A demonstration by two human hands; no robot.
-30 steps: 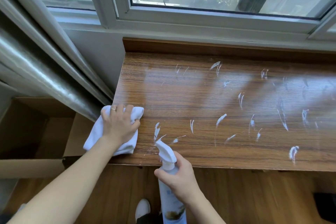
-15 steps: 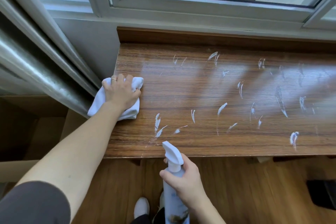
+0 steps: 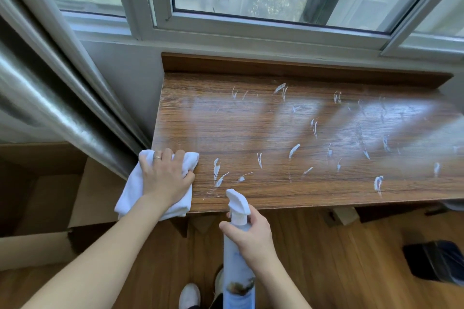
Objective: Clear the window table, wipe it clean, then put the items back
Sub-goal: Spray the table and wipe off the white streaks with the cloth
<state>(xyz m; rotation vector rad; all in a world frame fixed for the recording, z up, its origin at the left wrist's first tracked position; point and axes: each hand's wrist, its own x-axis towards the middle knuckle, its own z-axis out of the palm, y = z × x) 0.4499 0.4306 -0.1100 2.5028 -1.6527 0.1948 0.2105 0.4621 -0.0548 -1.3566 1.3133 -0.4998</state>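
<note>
White cloth (image 3: 130, 193) under flat left hand (image 3: 165, 178) fingers; right hand (image 3: 251, 236) grips spray bottle (image 3: 238, 271)

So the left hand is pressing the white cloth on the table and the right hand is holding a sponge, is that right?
Not quite: the right hand holds a spray bottle, not a sponge, as the head view shows. The left hand does press the white cloth on the table.

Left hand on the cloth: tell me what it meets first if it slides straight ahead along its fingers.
Probably nothing on the brown wooden table: the left hand on the white cloth would likely reach the raised back ledge.
</note>
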